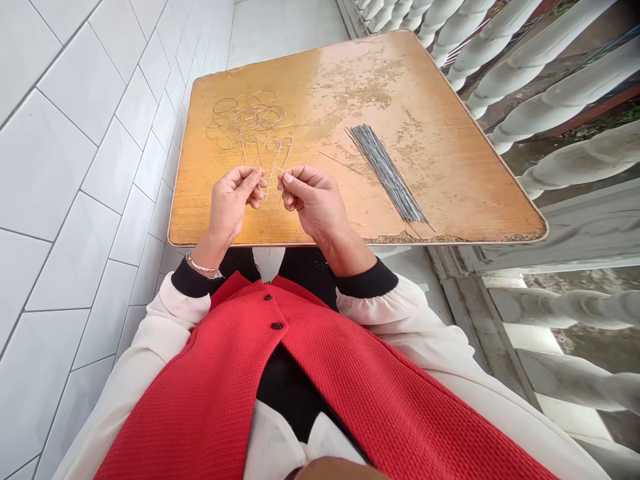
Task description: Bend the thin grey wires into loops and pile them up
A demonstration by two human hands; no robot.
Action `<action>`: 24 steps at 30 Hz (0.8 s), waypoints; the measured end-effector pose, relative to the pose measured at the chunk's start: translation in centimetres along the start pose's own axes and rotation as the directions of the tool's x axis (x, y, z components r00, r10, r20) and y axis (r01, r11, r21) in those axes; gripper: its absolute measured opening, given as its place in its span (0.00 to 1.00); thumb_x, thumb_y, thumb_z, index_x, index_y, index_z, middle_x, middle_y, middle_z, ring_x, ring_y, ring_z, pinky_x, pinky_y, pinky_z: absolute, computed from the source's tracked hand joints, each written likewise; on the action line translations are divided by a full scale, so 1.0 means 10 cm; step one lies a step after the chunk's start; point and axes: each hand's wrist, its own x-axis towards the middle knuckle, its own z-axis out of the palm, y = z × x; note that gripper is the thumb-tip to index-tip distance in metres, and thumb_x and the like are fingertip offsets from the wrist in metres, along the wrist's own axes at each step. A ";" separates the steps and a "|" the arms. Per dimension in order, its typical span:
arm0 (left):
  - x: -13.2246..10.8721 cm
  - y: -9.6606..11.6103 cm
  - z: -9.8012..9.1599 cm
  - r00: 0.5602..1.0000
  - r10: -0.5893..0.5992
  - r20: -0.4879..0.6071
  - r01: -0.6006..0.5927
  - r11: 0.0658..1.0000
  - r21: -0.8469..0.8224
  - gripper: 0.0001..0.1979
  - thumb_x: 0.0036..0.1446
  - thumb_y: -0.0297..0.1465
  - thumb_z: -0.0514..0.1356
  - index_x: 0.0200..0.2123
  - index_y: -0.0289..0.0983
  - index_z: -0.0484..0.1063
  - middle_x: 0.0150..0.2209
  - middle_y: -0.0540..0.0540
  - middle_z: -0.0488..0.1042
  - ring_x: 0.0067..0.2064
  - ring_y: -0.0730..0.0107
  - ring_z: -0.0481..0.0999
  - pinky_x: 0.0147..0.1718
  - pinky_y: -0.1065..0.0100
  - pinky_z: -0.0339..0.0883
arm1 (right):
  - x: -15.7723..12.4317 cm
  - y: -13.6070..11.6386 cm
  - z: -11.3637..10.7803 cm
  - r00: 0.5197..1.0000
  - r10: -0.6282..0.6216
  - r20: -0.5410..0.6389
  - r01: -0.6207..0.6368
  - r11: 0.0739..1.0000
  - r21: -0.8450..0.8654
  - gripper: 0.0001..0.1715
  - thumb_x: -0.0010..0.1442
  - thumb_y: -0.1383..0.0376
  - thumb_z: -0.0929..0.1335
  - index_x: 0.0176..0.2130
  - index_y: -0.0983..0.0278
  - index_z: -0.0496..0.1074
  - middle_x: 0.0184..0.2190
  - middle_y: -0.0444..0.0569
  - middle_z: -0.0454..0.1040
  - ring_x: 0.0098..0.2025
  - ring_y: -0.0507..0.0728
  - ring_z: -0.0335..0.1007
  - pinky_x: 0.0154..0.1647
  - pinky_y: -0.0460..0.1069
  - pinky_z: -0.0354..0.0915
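My left hand (233,200) is closed in a pinch on a thin wire, whose short bit shows by the fingertips. Close beside it, my right hand (317,203) also pinches thin wire between thumb and forefinger. Whether both hands hold one and the same piece, I cannot tell. Just beyond my fingers lie a few bent wires (286,152) with hooked ends. Further back on the table sits a loose tangle of wire loops (250,120). To the right rests a bundle of straight grey wires (385,173), lying at a slant.
The worn wooden table (450,160) has peeling patches and a chipped front edge (410,239). A white tiled wall (75,180) runs along the left. White balusters (530,87) stand along the right. One single straight wire (335,159) lies left of the bundle.
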 end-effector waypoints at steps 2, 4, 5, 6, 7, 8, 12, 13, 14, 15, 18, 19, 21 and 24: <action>0.00 0.00 0.03 1.000 -0.001 -0.022 0.001 0.999 -0.037 0.11 0.63 0.37 0.66 0.32 0.36 0.73 0.26 0.54 0.76 0.24 0.86 0.71 0.22 0.80 0.62 | -0.03 0.02 0.01 1.000 0.021 -0.006 -0.021 1.000 0.009 0.14 0.60 0.57 0.76 0.32 0.64 0.74 0.28 0.41 0.73 0.21 0.44 0.60 0.20 0.41 0.59; -0.01 0.00 0.05 0.999 -0.004 -0.035 0.002 0.998 -0.059 0.10 0.63 0.35 0.66 0.32 0.36 0.72 0.25 0.55 0.75 0.23 0.86 0.71 0.23 0.80 0.63 | -0.05 0.06 0.01 0.999 0.023 -0.024 -0.022 0.999 0.031 0.13 0.60 0.58 0.76 0.32 0.64 0.75 0.26 0.41 0.73 0.20 0.43 0.60 0.19 0.41 0.59; -0.02 0.00 0.05 0.999 -0.007 -0.034 0.005 0.998 -0.063 0.10 0.63 0.35 0.66 0.32 0.36 0.72 0.25 0.55 0.75 0.23 0.87 0.70 0.22 0.80 0.63 | -0.06 0.08 0.02 0.999 0.022 -0.033 -0.020 0.999 0.042 0.12 0.60 0.59 0.76 0.31 0.64 0.75 0.26 0.41 0.72 0.20 0.43 0.60 0.19 0.41 0.59; -0.03 0.00 0.06 1.000 -0.011 -0.027 0.009 0.998 -0.062 0.10 0.63 0.34 0.66 0.32 0.36 0.73 0.25 0.55 0.75 0.22 0.87 0.70 0.21 0.80 0.61 | -0.06 0.09 0.02 0.999 0.020 -0.043 -0.018 0.999 0.049 0.12 0.59 0.60 0.76 0.31 0.64 0.75 0.25 0.41 0.72 0.19 0.43 0.60 0.19 0.41 0.59; -0.04 0.00 0.06 1.000 -0.014 -0.015 0.013 0.998 -0.056 0.09 0.63 0.33 0.66 0.32 0.36 0.73 0.26 0.55 0.75 0.22 0.87 0.69 0.20 0.80 0.60 | -0.06 0.11 0.02 0.998 0.019 -0.052 -0.016 0.998 0.053 0.12 0.59 0.60 0.76 0.30 0.64 0.75 0.24 0.41 0.72 0.19 0.43 0.60 0.19 0.41 0.59; -0.05 0.00 0.06 1.000 -0.020 0.002 0.020 0.999 -0.045 0.08 0.62 0.32 0.66 0.32 0.36 0.73 0.26 0.55 0.75 0.21 0.87 0.69 0.19 0.80 0.58 | -0.06 0.11 0.02 0.998 0.016 -0.062 -0.013 0.999 0.050 0.12 0.59 0.61 0.77 0.30 0.64 0.75 0.24 0.41 0.72 0.19 0.43 0.60 0.19 0.41 0.59; -0.05 0.04 0.05 0.997 -0.044 0.056 0.044 0.999 0.010 0.07 0.58 0.28 0.69 0.30 0.35 0.74 0.24 0.56 0.74 0.20 0.88 0.68 0.18 0.80 0.55 | -0.04 0.08 0.01 0.997 -0.003 -0.078 0.003 1.000 -0.007 0.13 0.58 0.58 0.77 0.31 0.65 0.76 0.25 0.42 0.74 0.18 0.43 0.61 0.18 0.41 0.59; -0.04 0.06 0.05 0.998 -0.047 0.051 0.046 0.999 0.013 0.07 0.58 0.27 0.69 0.30 0.35 0.73 0.24 0.56 0.74 0.20 0.88 0.67 0.18 0.80 0.55 | -0.04 0.07 0.00 0.997 0.000 -0.074 -0.002 1.000 -0.022 0.14 0.58 0.57 0.77 0.31 0.64 0.77 0.26 0.42 0.75 0.18 0.43 0.61 0.18 0.41 0.59; -0.03 0.07 0.05 0.998 -0.044 0.033 0.044 0.999 0.009 0.08 0.59 0.26 0.68 0.29 0.35 0.73 0.23 0.57 0.73 0.20 0.88 0.67 0.18 0.80 0.55 | -0.04 0.05 0.00 0.998 0.010 -0.068 -0.013 0.999 -0.035 0.16 0.58 0.54 0.77 0.32 0.64 0.77 0.28 0.43 0.76 0.18 0.43 0.61 0.18 0.41 0.59; -0.01 0.08 0.04 0.999 -0.036 0.008 0.036 0.999 0.000 0.08 0.59 0.25 0.67 0.29 0.35 0.73 0.23 0.57 0.73 0.20 0.88 0.67 0.18 0.80 0.55 | -0.05 0.05 -0.01 0.998 0.025 -0.064 -0.027 0.999 -0.042 0.18 0.59 0.52 0.76 0.34 0.64 0.77 0.29 0.44 0.77 0.18 0.43 0.61 0.17 0.41 0.59; 0.02 0.09 0.04 0.998 -0.010 -0.063 0.009 1.000 -0.022 0.08 0.61 0.24 0.66 0.29 0.35 0.73 0.23 0.57 0.72 0.21 0.88 0.67 0.19 0.81 0.56 | -0.10 0.05 0.00 0.997 0.066 -0.043 -0.068 0.997 -0.032 0.26 0.60 0.43 0.72 0.36 0.64 0.78 0.32 0.46 0.80 0.18 0.44 0.62 0.18 0.42 0.61; 0.03 0.09 0.04 0.997 -0.006 -0.073 0.004 1.000 -0.021 0.07 0.61 0.25 0.66 0.30 0.35 0.73 0.23 0.57 0.72 0.21 0.88 0.67 0.19 0.81 0.56 | -0.11 0.05 0.01 0.997 0.074 -0.028 -0.075 0.997 -0.029 0.28 0.60 0.42 0.71 0.37 0.64 0.78 0.32 0.46 0.80 0.19 0.44 0.64 0.18 0.42 0.62; 0.02 0.07 0.04 0.997 -0.002 -0.079 0.001 1.000 -0.012 0.07 0.60 0.26 0.67 0.30 0.36 0.73 0.23 0.57 0.72 0.21 0.88 0.67 0.20 0.80 0.57 | -0.14 0.07 0.04 0.998 0.068 0.001 -0.068 0.997 -0.037 0.28 0.59 0.41 0.72 0.37 0.64 0.77 0.31 0.46 0.79 0.20 0.45 0.66 0.20 0.42 0.64; 0.01 0.03 0.03 0.997 0.008 -0.075 -0.009 1.000 -0.009 0.07 0.60 0.29 0.68 0.32 0.36 0.73 0.24 0.57 0.73 0.23 0.88 0.69 0.21 0.81 0.59 | -0.14 0.09 0.07 1.000 0.015 -0.002 -0.015 0.997 -0.080 0.26 0.57 0.44 0.75 0.34 0.64 0.75 0.27 0.44 0.78 0.20 0.45 0.66 0.20 0.42 0.65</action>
